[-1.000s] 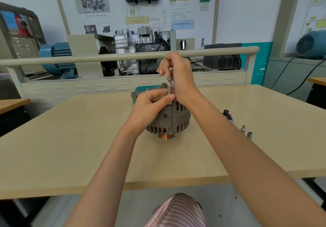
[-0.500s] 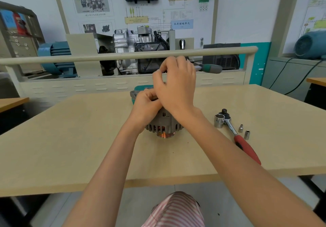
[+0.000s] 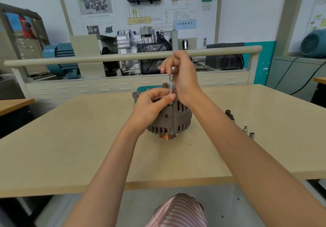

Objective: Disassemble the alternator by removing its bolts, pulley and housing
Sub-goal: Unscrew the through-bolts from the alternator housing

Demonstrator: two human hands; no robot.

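Tabletop (image 3: 70, 138) alternator (image 3: 172, 119) sits beneath both hands (image 3: 151, 103).

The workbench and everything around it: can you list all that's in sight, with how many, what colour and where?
Alternator: one, grey, pulley down, table centre.
Socket driver: one, silver, upright on the alternator's top.
Loose sockets: two, silver, table right.
Table: one, beige.
Engine unit: one, silver and black, behind the rail.
Motor: one, blue, back left.
Left hand: pinches the driver's lower end.
Right hand: grips the driver's top.
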